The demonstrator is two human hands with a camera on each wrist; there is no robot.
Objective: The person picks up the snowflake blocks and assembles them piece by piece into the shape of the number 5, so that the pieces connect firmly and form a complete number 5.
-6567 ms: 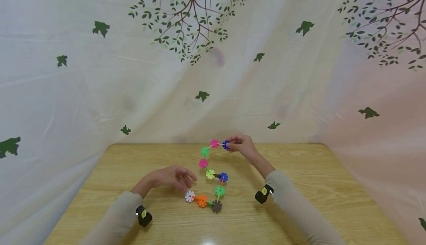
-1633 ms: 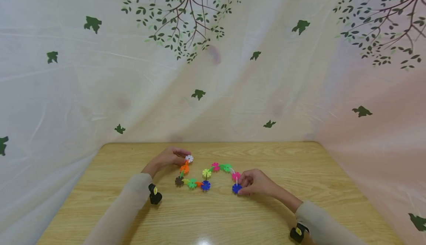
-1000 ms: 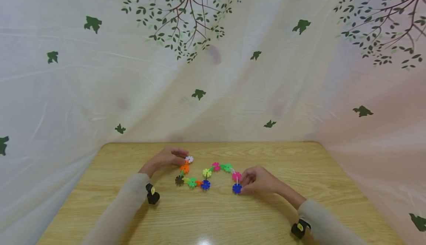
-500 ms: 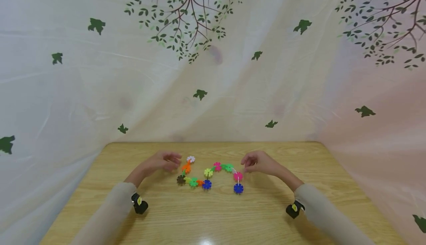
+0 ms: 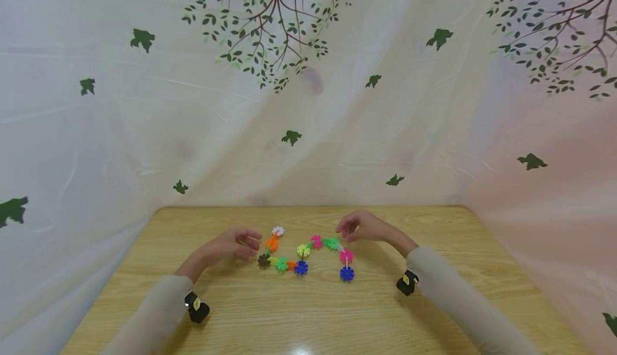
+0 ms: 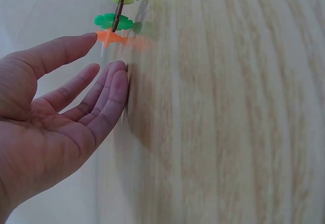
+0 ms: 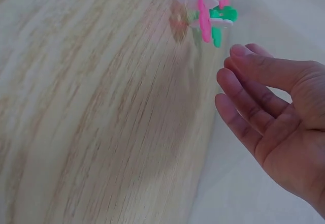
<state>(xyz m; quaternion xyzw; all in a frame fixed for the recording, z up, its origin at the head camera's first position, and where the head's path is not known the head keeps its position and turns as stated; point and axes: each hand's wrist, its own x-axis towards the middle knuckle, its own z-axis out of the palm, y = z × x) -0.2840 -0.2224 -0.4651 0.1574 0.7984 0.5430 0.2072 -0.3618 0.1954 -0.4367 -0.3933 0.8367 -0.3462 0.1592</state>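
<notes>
A chain of notched plastic snowflake discs lies in a winding line on the table. It runs from a white disc (image 5: 278, 231) past an orange disc (image 5: 272, 244) and a dark brown disc (image 5: 263, 261) to a middle blue disc (image 5: 301, 267). From there it climbs to a yellow disc (image 5: 303, 250), arches over and comes down to an end blue disc (image 5: 347, 274). My left hand (image 5: 236, 244) hovers left of the chain, fingers loosely bent, palm bare in the left wrist view. Above the arch's right side, my right hand (image 5: 360, 226) holds nothing, its fingers relaxed.
The wood-grain table (image 5: 308, 312) ends at a back edge just beyond the hands. A pale curtain (image 5: 231, 130) printed with branches and leaves hangs behind it and along both sides. Each wrist carries a small black camera (image 5: 197, 309).
The chain has turned from a tall winding shape to a sideways one. Both hands have let go of its ends; the left drew back leftward, the right moved up to the arch's far side.
</notes>
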